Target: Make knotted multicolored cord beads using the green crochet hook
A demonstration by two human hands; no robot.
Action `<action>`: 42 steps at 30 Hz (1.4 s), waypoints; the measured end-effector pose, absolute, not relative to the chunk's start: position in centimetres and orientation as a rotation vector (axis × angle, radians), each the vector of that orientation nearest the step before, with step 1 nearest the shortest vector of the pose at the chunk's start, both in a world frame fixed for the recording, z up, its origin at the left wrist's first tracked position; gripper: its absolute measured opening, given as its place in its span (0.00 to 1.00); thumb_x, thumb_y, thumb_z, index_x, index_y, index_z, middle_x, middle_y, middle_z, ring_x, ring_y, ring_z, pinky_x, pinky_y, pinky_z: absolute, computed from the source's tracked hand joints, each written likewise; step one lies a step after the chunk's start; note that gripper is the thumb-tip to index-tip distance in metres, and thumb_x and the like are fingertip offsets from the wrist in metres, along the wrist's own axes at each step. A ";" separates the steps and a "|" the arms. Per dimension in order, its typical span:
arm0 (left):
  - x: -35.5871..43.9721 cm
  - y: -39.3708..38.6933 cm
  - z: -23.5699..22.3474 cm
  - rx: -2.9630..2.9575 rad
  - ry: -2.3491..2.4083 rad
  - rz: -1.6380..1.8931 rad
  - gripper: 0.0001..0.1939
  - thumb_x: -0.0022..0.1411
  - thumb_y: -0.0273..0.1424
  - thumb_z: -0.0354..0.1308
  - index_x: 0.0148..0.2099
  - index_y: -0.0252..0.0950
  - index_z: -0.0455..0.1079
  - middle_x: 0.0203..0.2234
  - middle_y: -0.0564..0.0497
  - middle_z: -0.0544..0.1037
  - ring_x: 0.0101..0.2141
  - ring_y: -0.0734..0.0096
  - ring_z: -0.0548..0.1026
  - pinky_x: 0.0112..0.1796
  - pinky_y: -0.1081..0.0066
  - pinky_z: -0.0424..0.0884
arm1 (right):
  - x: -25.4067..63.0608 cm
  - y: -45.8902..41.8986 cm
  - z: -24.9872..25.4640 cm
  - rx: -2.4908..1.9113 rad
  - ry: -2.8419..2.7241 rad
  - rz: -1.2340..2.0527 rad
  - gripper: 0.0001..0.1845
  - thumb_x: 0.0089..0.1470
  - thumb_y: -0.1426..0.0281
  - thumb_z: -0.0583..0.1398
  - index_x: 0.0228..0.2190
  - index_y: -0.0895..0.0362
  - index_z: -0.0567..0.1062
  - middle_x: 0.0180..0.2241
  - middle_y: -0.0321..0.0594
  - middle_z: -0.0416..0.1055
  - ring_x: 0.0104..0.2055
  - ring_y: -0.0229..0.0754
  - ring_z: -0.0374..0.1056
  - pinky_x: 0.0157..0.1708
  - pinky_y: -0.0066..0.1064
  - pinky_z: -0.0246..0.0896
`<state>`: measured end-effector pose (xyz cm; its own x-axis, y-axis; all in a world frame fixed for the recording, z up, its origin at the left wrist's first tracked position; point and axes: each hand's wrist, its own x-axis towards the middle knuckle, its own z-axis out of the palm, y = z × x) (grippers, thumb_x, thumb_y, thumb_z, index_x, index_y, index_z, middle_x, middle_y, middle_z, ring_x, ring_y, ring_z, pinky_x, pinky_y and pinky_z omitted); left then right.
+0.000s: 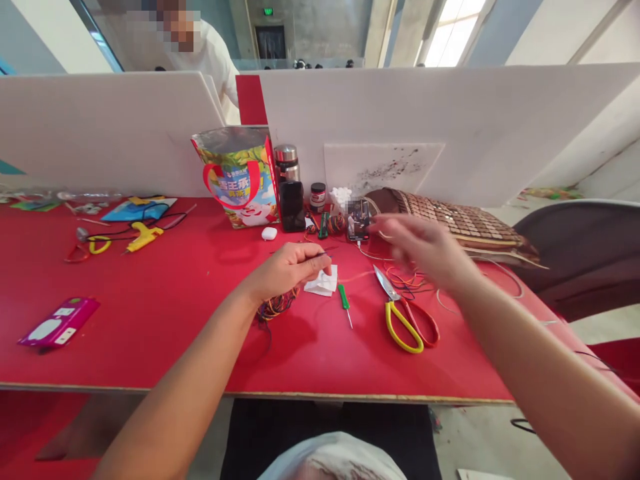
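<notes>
My left hand [290, 268] is closed in a pinch on thin coloured cords [276, 307], which bunch under the wrist on the red table [165, 313]. Just right of its fingertips lies a white tissue [323, 283], then a small green-handled awl [345, 299]. My right hand [425, 248] hovers above the table, blurred by motion, fingers stretched toward a phone [358, 219] propped upright at the back. Scissors [406, 316] with one yellow and one red handle lie below it, beside loose coloured wires [407, 277].
A printed gift bag [239, 177], a steel flask [287, 163], a dark jar [317, 197] and a woven mat [460, 223] stand along the white partition. A yellow glue gun [141, 235] and pink pack [59, 323] lie left. Another person stands beyond the partition.
</notes>
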<state>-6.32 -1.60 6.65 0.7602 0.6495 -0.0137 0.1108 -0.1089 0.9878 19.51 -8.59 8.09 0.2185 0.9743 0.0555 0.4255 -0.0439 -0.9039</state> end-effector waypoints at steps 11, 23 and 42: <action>-8.4 0.1 3.9 1.620 0.712 0.533 0.21 0.62 0.48 0.63 0.36 0.32 0.74 0.17 0.58 0.64 0.18 0.79 0.63 0.23 0.75 0.61 | 23.6 -7.9 7.4 -1.520 -1.233 0.918 0.20 0.45 0.52 0.72 0.25 0.56 0.78 0.17 0.30 0.60 0.19 0.32 0.52 0.20 0.29 0.43; -6.9 -0.5 4.9 1.623 0.659 0.538 0.20 0.63 0.48 0.63 0.36 0.32 0.75 0.17 0.58 0.64 0.19 0.79 0.61 0.22 0.76 0.59 | 22.2 -9.0 7.1 -1.643 -1.285 0.880 0.28 0.54 0.51 0.66 0.51 0.54 0.79 0.19 0.34 0.71 0.21 0.41 0.65 0.23 0.35 0.63; -8.4 0.1 3.6 1.486 0.727 0.649 0.19 0.59 0.46 0.67 0.35 0.33 0.76 0.18 0.58 0.63 0.19 0.80 0.57 0.20 0.76 0.54 | 25.6 -8.6 5.7 -1.875 -1.198 0.450 0.13 0.50 0.59 0.69 0.34 0.54 0.80 0.22 0.38 0.71 0.20 0.41 0.61 0.21 0.33 0.53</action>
<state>-8.38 0.09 3.61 0.6375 0.7698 -0.0322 0.0547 -0.0035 0.9985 25.61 -8.61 5.67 0.4779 0.8680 0.1350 0.5647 -0.1858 -0.8041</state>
